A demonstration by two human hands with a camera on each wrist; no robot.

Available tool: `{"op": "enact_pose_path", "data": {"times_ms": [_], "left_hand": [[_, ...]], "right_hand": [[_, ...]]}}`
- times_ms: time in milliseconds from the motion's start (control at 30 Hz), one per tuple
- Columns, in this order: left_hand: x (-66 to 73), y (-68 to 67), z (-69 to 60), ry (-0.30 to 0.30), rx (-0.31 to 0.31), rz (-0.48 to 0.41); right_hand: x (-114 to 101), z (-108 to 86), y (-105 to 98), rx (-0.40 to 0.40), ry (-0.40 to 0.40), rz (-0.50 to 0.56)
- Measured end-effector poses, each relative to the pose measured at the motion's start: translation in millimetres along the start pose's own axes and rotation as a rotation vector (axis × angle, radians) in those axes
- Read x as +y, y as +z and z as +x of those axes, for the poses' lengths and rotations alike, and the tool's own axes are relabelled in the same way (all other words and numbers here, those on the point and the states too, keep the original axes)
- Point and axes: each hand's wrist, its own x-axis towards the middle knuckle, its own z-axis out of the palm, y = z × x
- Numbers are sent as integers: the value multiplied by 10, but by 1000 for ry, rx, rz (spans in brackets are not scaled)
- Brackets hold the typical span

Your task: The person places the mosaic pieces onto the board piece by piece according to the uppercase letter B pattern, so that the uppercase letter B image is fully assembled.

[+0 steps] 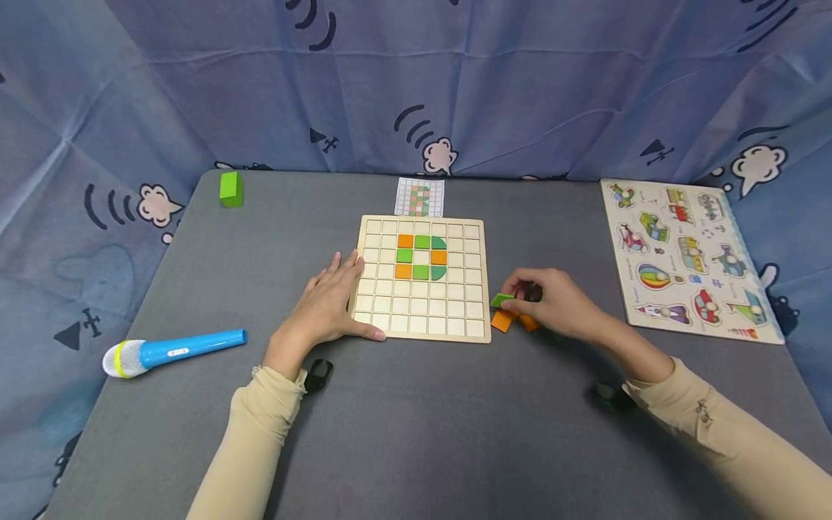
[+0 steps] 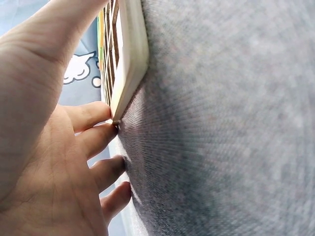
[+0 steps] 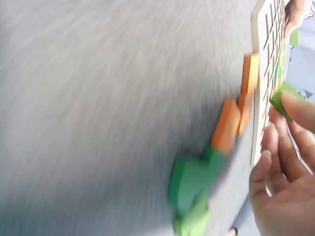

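Note:
A wooden grid board [image 1: 419, 325] lies flat, with orange, light green and rounded dark green tiles forming a ring around one bare cell. Along its left edge rests my left hand [image 1: 325, 303], fingers spread, thumb by the lower left corner. My right hand [image 1: 552, 300] pinches a light green tile [image 3: 284, 98] between thumb and fingers, just off the board's right edge. Beneath that hand lie loose orange tiles [image 1: 502, 321]. The right wrist view also has dark green tiles [image 3: 189, 179] and a light green tile [image 3: 194, 221] there, blurred.
A small pattern card [image 1: 419, 196] touches the board's far edge. On the left are a green block [image 1: 231, 189] and a blue toy microphone [image 1: 188, 348]. A picture puzzle board [image 1: 689, 260] lies on the right. Patterned cloth [image 1: 520, 87] hangs behind the grey table.

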Motion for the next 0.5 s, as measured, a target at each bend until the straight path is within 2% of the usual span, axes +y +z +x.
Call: {"op": "enact_pose_path", "data": {"times_ms": [267, 500], "left_hand": [[11, -1, 11, -2, 0, -11], [30, -21, -5, -7, -7, 0]], "right_hand": [[-129, 334, 314, 68, 34, 103], [-377, 654, 571, 151, -11, 130]]}}
